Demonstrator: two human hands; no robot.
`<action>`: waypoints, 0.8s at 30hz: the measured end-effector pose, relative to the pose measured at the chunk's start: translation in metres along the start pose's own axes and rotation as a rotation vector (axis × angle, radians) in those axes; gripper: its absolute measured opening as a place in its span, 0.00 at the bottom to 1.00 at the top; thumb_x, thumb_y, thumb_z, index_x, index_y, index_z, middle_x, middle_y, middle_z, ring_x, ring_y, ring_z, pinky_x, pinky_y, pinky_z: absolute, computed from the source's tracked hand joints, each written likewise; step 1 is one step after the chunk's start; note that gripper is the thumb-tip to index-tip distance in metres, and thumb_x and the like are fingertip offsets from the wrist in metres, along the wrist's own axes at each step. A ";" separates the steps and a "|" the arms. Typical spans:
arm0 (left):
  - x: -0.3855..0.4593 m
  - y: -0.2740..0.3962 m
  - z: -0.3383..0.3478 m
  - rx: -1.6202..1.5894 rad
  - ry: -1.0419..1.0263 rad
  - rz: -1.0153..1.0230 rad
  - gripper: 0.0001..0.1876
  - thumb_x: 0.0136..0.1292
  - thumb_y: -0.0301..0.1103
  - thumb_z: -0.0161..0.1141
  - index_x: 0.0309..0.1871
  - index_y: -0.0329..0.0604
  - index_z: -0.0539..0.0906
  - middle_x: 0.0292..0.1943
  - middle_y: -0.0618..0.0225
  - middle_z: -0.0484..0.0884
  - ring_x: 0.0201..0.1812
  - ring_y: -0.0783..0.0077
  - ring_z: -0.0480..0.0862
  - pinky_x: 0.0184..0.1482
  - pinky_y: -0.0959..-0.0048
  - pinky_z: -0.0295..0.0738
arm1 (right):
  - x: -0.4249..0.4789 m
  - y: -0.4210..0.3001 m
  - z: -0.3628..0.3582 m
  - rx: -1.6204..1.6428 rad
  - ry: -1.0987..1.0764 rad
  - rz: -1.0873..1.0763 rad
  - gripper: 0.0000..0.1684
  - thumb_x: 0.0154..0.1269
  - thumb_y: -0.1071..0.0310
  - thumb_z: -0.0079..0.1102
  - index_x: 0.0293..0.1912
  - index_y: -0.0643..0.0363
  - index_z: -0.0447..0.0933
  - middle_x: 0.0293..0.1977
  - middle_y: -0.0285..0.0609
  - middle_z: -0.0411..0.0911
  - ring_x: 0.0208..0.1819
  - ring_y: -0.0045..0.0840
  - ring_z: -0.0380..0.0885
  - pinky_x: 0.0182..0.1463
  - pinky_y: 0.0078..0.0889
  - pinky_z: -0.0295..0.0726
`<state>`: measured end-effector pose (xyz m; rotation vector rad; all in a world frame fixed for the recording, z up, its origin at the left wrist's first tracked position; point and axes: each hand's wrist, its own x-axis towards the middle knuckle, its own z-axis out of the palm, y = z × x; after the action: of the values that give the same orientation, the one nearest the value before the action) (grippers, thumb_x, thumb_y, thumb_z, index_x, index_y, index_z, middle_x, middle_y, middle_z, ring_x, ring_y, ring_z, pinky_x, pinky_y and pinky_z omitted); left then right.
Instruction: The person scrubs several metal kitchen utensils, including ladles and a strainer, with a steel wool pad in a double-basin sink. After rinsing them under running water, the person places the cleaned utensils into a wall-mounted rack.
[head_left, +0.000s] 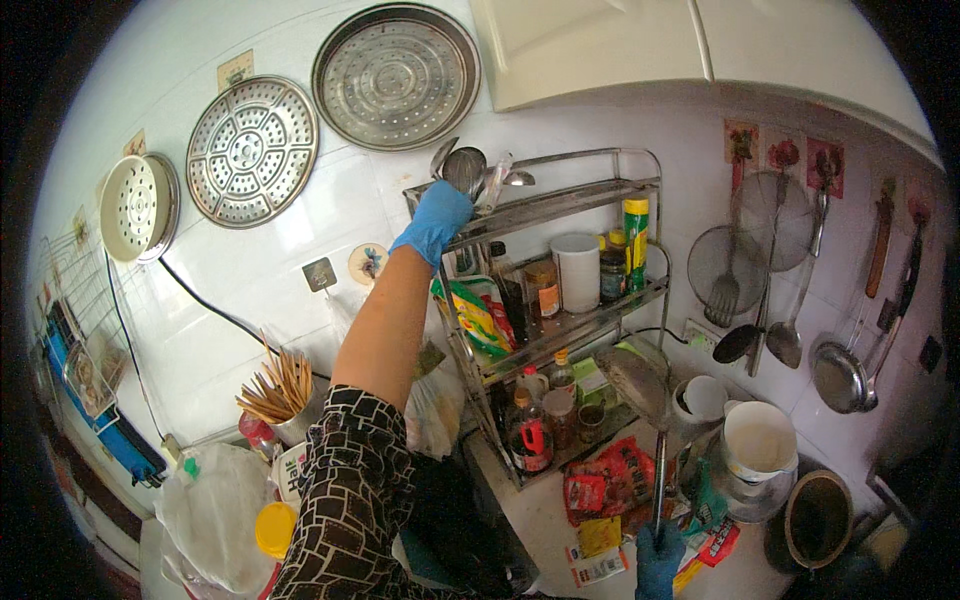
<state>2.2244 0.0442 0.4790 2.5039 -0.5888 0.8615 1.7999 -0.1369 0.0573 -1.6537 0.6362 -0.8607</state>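
Observation:
My left hand (441, 215), in a blue glove, is raised to the left end of the metal rack's (555, 206) top shelf. Right behind it stand a dark slotted spoon (465, 171) and a small metal ladle (520, 178). The fingers are turned away, so whether they grip a utensil is hidden. Low on the right, my right hand (660, 559), also gloved in blue, is closed around the handle of a large metal wok utensil (634, 381). Its broad, rounded head points up, in front of the rack's lower right side.
Bottles, jars and a white canister (576, 271) fill the lower shelves. Red food packets (609, 480) lie on the counter, beside white bowls (759, 442) and a brown pot (819, 517). Chopsticks (279, 390) stand left of my arm. Steamer plates (251, 152) and strainers (724, 266) hang on the wall.

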 end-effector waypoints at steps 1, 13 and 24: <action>-0.002 -0.002 -0.006 -0.016 0.043 0.007 0.15 0.56 0.37 0.51 0.34 0.33 0.82 0.34 0.39 0.80 0.40 0.42 0.81 0.42 0.55 0.76 | 0.003 -0.012 0.001 -0.029 -0.018 -0.003 0.09 0.56 0.69 0.64 0.33 0.61 0.74 0.22 0.36 0.70 0.24 0.19 0.66 0.28 0.25 0.67; -0.034 -0.005 -0.062 -0.152 0.041 -0.023 0.25 0.59 0.48 0.54 0.20 0.30 0.80 0.18 0.52 0.80 0.21 0.59 0.81 0.29 0.65 0.75 | 0.011 -0.095 0.002 0.220 -0.142 0.015 0.05 0.61 0.72 0.56 0.37 0.60 0.71 0.23 0.33 0.69 0.24 0.14 0.65 0.26 0.20 0.67; -0.032 -0.035 -0.077 0.053 0.307 0.125 0.19 0.60 0.49 0.56 0.29 0.38 0.79 0.27 0.51 0.80 0.32 0.48 0.80 0.36 0.57 0.72 | 0.121 -0.307 0.077 0.381 -0.215 -0.449 0.10 0.67 0.61 0.53 0.37 0.57 0.69 0.25 0.29 0.65 0.27 0.11 0.62 0.28 0.17 0.63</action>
<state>2.1831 0.1202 0.5041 2.3324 -0.6276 1.2937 1.9256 -0.1118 0.3716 -1.5258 -0.0579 -1.0293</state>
